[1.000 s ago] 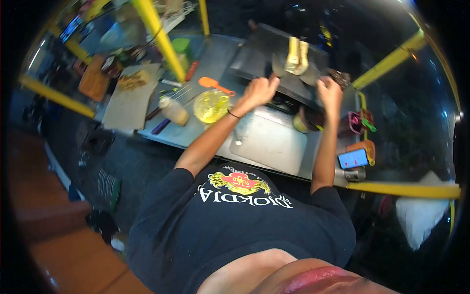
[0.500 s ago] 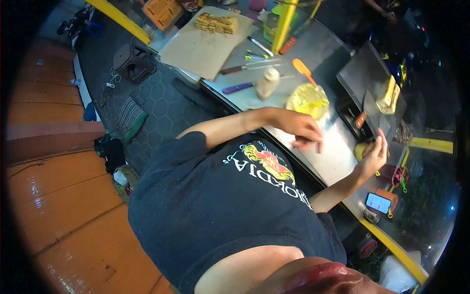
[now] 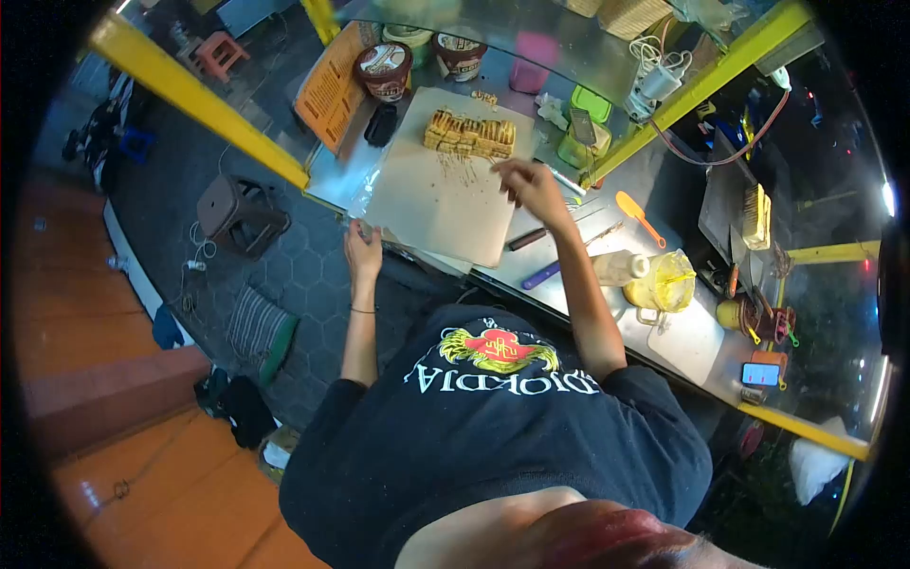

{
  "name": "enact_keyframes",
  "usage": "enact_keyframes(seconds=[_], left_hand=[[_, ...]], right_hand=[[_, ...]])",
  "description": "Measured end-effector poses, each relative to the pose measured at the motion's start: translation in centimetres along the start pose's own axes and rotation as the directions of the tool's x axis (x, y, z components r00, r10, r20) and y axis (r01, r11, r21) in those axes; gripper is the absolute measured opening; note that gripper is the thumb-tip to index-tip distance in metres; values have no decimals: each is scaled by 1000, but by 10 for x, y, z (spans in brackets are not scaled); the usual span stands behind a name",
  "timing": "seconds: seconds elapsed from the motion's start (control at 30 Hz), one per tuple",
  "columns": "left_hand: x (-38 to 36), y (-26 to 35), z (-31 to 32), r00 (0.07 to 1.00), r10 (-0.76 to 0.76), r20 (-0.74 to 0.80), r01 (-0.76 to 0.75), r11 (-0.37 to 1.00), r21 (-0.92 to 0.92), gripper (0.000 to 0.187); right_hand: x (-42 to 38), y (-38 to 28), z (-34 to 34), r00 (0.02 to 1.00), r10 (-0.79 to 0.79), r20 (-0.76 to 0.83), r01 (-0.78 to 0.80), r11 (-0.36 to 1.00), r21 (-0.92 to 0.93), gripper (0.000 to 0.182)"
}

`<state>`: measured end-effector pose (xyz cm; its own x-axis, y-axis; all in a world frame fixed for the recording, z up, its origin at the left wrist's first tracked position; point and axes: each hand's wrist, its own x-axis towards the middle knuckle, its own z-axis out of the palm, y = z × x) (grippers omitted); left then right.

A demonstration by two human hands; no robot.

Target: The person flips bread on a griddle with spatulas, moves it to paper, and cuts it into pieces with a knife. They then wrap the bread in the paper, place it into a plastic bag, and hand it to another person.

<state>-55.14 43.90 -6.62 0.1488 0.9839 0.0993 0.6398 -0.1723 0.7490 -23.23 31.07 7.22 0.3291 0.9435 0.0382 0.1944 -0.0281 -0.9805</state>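
A cut, filled bread loaf (image 3: 469, 135) with dark drizzle sits near the far end of a stack of brown paper sheets (image 3: 431, 213), crumbs scattered below it. My right hand (image 3: 533, 188) hovers over the paper's right edge, just below the loaf, fingers loosely bent and nothing visible in them. At the left corner, my left hand (image 3: 363, 251) has its fingers apart beside clear plastic (image 3: 365, 194) along the paper's edge. A purple-handled tool (image 3: 543, 276) and a brown-handled knife (image 3: 527, 239) lie near my right forearm.
Right of my forearm are a squeeze bottle (image 3: 618, 268), a yellow tub (image 3: 661, 284) and an orange spatula (image 3: 640, 218). Farther right, another bread (image 3: 756, 218) rests on a dark griddle (image 3: 718, 204). Brown tubs (image 3: 384, 71) stand behind. A yellow post (image 3: 204, 104) rises at left.
Both hands have swung left from the griddle side to the brown paper. My view has turned left too, bringing the brown tubs and green containers into fuller view.
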Motion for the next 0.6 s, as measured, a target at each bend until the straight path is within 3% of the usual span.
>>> enact_keyframes(seconds=[0.1, 0.2, 0.27, 0.3, 0.37, 0.4, 0.43, 0.47, 0.6], left_hand=[[-1, 19, -9, 1000, 0, -1, 0, 997, 82, 40], [-2, 13, -4, 997, 49, -61, -46, 998, 43, 34], [-4, 19, -7, 998, 31, -48, -31, 999, 20, 32], [-4, 20, -8, 994, 84, -69, -81, 996, 46, 29], [4, 20, -5, 989, 120, -85, -115, 992, 60, 26], [6, 17, -5, 995, 56, -86, -54, 998, 30, 25], [10, 14, -5, 997, -18, -79, 18, 1000, 5, 24], [13, 10, -6, 995, 3, -97, 1, 999, 45, 22], [23, 7, 2, 993, -63, -96, 54, 994, -98, 21]], right_hand=[[74, 27, -17, 982, -7, -190, 4, 1000, -12, 21], [156, 65, -29, 948, -17, -317, -25, 992, -127, 22], [212, 100, -38, 949, 131, -288, -211, 941, -265, 22], [235, 118, -45, 944, 147, -294, -231, 934, -273, 22], [274, 148, -55, 947, 258, -190, -320, 740, -592, 27], [279, 159, -56, 948, 260, -186, -319, 728, -607, 27], [284, 172, -57, 968, 140, -206, -246, 675, -695, 29], [293, 182, -59, 979, 11, -202, -167, 602, -781, 32], [299, 175, -53, 993, 90, -70, -108, 547, -830, 39]])
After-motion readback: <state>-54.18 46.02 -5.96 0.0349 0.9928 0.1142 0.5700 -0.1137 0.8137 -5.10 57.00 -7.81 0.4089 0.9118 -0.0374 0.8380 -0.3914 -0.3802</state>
